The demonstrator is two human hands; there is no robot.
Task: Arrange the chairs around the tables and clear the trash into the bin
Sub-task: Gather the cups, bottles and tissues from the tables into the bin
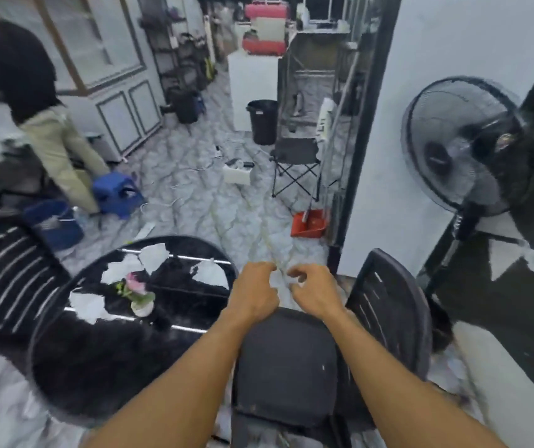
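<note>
- My left hand (254, 291) and right hand (312, 291) pinch one pale paper scrap (277, 281) between curled fingers, above a black chair (286, 367).
- More scraps (152, 257) litter the round black table (97, 367) on my left.
- The black bin (263, 121) stands well apart, across the floor.

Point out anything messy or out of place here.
Torn white paper scraps lie scattered over the round black table around the small flower pot. Both hands, left hand and right hand, pinch another scrap. The black bin stands across the room.
</note>
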